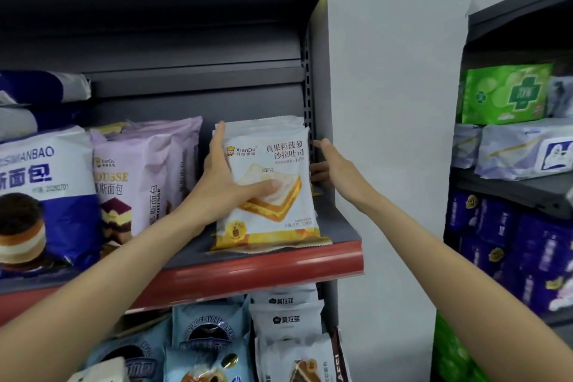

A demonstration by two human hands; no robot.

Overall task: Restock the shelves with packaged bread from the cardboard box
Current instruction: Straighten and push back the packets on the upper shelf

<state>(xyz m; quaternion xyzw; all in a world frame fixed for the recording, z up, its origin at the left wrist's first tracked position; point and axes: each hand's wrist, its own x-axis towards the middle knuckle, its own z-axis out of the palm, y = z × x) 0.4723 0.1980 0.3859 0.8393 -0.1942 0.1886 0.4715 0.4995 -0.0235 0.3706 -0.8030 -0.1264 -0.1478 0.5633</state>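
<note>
Left hand (221, 178) grips a XianDu toast pack (273, 195) on the shelf (263, 260) (lilac MOUSSE packs (136, 177) alongside), right hand (336, 169) open beside it.

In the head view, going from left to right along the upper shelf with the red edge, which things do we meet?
Blue and white bread bag → purple mousse bread bags → left hand → white and yellow toast pack → right hand.

A: What is standing at the shelf's (325, 245) right end?
B: A white-and-yellow bread packet (273, 195), picturing a toast sandwich, is standing upright, fronting a row of identical packets.
</note>
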